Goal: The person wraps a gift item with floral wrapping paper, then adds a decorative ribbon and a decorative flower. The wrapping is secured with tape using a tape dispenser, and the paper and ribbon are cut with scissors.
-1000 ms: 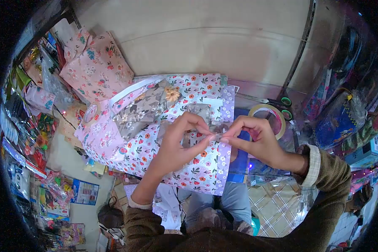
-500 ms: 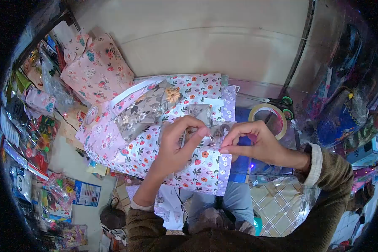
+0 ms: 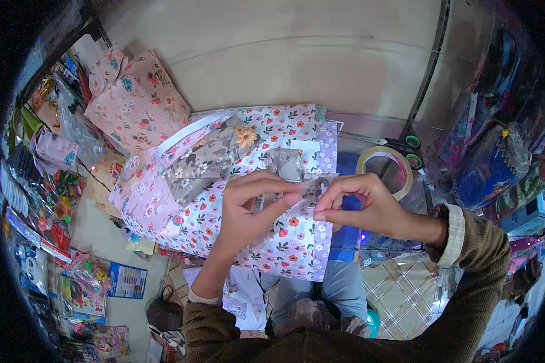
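Note:
Fingertips pinched, my left hand [image 3: 248, 212] and my right hand [image 3: 369, 209] face each other over floral wrapping paper [image 3: 284, 260]. A thin crinkled piece of clear plastic [image 3: 306, 199] stretches between them, held at each end. Its full outline is hard to make out against the print. Just beyond my fingers lies a small clear packet [image 3: 284, 164] with greyish contents I cannot identify. Grey floral paper [image 3: 203, 154] with a white strip [image 3: 194, 128] lies to the left of my hands. Beneath the stack's right side shows lilac flowered paper [image 3: 327, 145].
A roll of clear tape [image 3: 406, 187] and green-handled scissors [image 3: 399, 144] lie right of the paper. Another tape roll [image 3: 131, 168] sits at the left. A pink floral bag [image 3: 139, 100] stands at the back left. Packaged goods crowd both sides, with a blue box [image 3: 530, 215] at right.
My left fingertips have dropped slightly and come closer together on the plastic. My right hand stays almost in place. The whole view has shifted a little.

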Demonstrator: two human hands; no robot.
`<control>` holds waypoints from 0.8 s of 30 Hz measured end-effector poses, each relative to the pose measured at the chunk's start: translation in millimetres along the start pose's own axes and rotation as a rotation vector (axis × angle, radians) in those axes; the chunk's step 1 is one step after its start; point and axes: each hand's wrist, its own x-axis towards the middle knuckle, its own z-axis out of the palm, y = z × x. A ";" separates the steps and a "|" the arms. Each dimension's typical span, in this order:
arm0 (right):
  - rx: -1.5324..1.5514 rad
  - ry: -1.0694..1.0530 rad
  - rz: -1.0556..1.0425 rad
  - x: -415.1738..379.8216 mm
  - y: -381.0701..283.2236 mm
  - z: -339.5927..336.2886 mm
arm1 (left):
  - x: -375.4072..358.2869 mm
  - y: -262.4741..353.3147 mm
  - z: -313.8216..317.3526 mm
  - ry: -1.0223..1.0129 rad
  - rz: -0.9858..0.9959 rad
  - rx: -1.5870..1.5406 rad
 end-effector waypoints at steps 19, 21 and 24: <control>0.243 -0.097 0.106 6.8 -7.4 -14.2 | -9.1 -8.4 -1.1 -0.054 0.270 -0.120; 0.287 -0.179 0.175 7.8 -13.7 -22.3 | -9.3 -9.9 -1.7 -0.122 0.344 -0.123; 0.310 -0.291 0.170 8.3 -8.5 -26.5 | -9.1 -9.0 -4.0 -0.252 0.355 -0.150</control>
